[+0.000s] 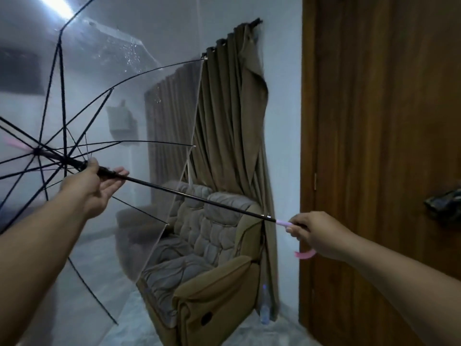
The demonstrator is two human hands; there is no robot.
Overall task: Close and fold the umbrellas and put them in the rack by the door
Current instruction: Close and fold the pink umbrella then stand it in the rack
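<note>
An open clear-plastic umbrella (139, 101) with black ribs fills the left half of the view, its canopy facing away and speckled with water drops. Its black shaft (199, 198) runs from upper left down to the right. My left hand (94, 186) holds the shaft at the black runner near the ribs, thumb on top and fingers loosely spread underneath. My right hand (316, 233) grips the pink curved handle (303, 254) at the shaft's lower end. No rack is in view.
A brown padded recliner (212, 270) stands below the umbrella, against brown curtains (229, 126). A wooden door (384, 146) with a dark handle (444, 203) fills the right side. A plastic bottle (265, 308) stands on the tiled floor beside the chair.
</note>
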